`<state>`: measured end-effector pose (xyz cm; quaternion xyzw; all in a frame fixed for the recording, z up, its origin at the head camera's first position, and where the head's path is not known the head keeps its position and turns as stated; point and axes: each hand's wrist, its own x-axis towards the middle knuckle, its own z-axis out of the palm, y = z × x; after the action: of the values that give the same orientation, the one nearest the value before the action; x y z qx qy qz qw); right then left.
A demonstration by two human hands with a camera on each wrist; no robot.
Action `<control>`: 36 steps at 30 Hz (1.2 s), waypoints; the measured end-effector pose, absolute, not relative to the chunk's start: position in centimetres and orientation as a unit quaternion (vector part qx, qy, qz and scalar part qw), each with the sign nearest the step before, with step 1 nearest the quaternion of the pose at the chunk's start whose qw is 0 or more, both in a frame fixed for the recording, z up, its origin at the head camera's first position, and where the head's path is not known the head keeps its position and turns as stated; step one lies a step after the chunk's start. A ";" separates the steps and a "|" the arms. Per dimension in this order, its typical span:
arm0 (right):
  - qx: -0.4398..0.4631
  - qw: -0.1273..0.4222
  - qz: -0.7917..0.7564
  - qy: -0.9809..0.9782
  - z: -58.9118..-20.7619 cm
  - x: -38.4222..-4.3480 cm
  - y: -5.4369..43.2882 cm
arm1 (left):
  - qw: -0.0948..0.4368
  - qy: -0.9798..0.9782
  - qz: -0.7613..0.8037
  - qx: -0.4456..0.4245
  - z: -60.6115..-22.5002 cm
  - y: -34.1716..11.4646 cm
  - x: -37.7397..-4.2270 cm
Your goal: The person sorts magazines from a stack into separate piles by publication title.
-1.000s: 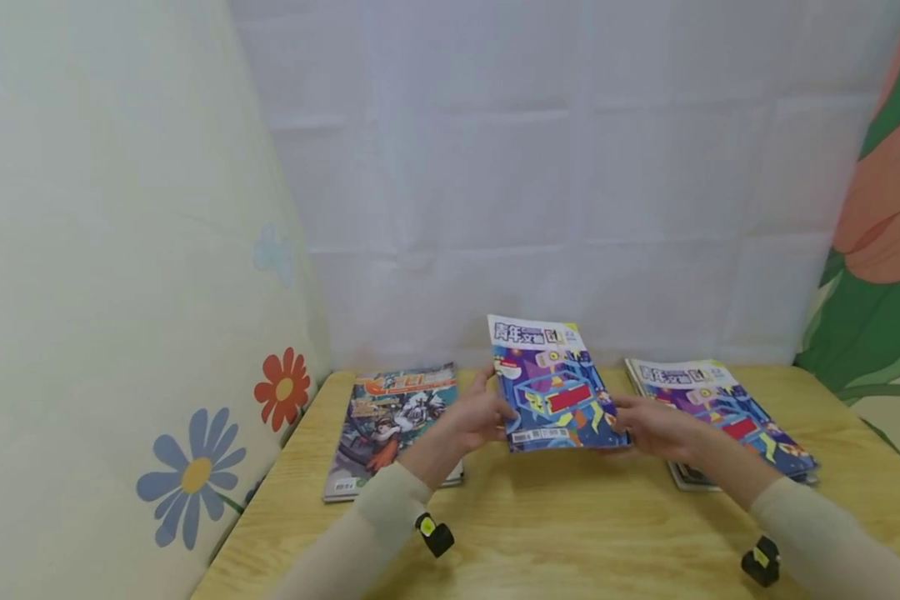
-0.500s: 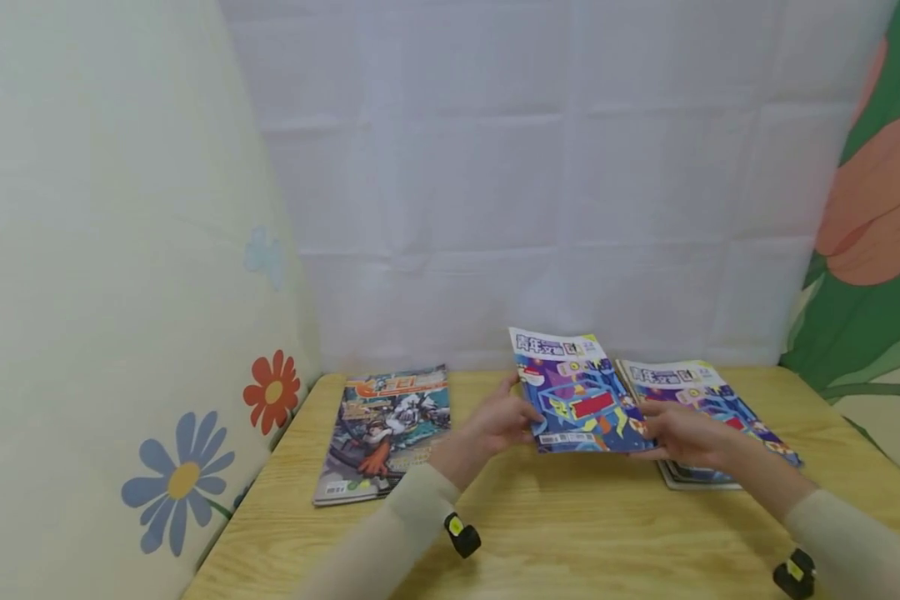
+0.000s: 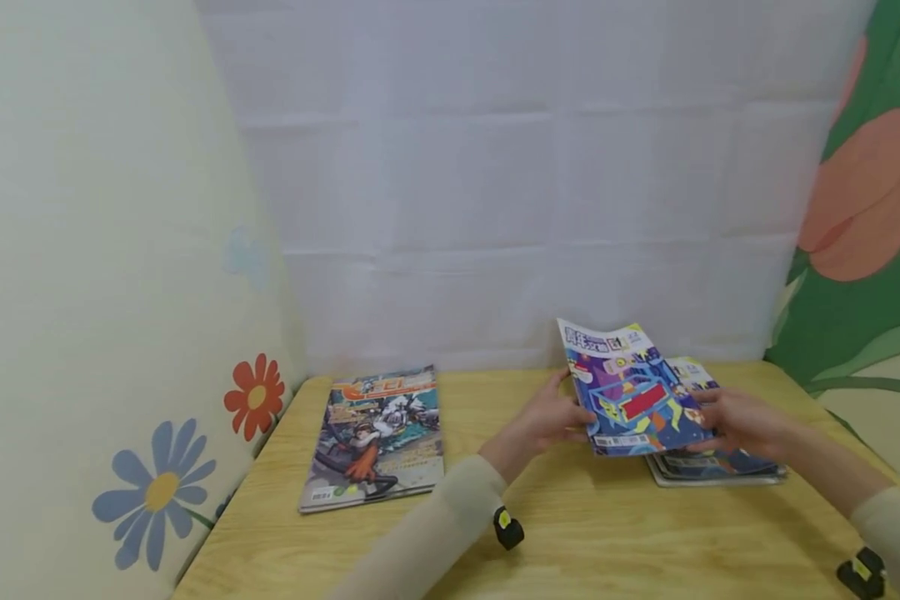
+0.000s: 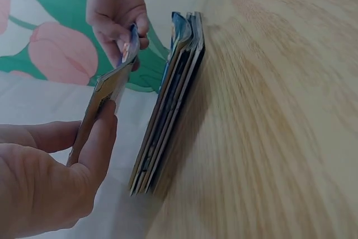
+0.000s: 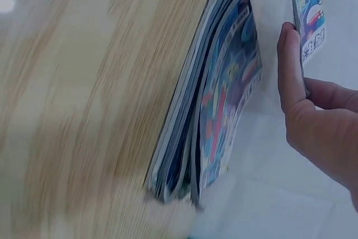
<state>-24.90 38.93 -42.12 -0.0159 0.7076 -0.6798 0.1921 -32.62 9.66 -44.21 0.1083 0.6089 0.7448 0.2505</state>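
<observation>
A purple and blue magazine (image 3: 630,400) with a white title band is held up between my two hands, tilted toward me. My left hand (image 3: 543,421) pinches its left edge, thumb on the cover side. The right edge is gripped by my right hand (image 3: 742,425). Behind and below it lies a stack of magazines (image 3: 720,471), partly hidden by the held one and my right hand. In the left wrist view, a gap separates the held magazine (image 4: 103,93) from the stack (image 4: 170,104). The stack's top cover (image 5: 226,93) in the right wrist view matches the held one.
Another stack of magazines (image 3: 378,437), with a comic-style cover, lies on the left of the wooden table (image 3: 585,533). A white cloth (image 3: 435,183) hangs behind the table. Flower-patterned cloths (image 3: 120,333) stand at both sides.
Both hands have carried the held magazine to the right, so it now overlaps the right stack in the head view. The head view has shifted slightly rightward.
</observation>
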 end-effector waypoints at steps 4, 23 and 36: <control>-0.009 0.189 -0.662 0.725 -41.8 -24.5 40.6 | 0.240 0.625 0.736 0.097 -44.3 11.5 -32.4; 0.017 0.183 -0.640 0.746 -43.5 -23.4 45.8 | 0.244 0.664 0.698 0.109 -45.2 16.9 -31.1; 0.038 0.187 -0.643 0.742 -44.3 -23.1 45.7 | 0.227 0.706 0.666 0.077 -45.3 17.4 -30.3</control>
<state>-23.07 45.69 -44.26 0.0380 0.7417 -0.6431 0.1869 -30.32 17.44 -45.32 0.0767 0.7063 0.6660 0.2273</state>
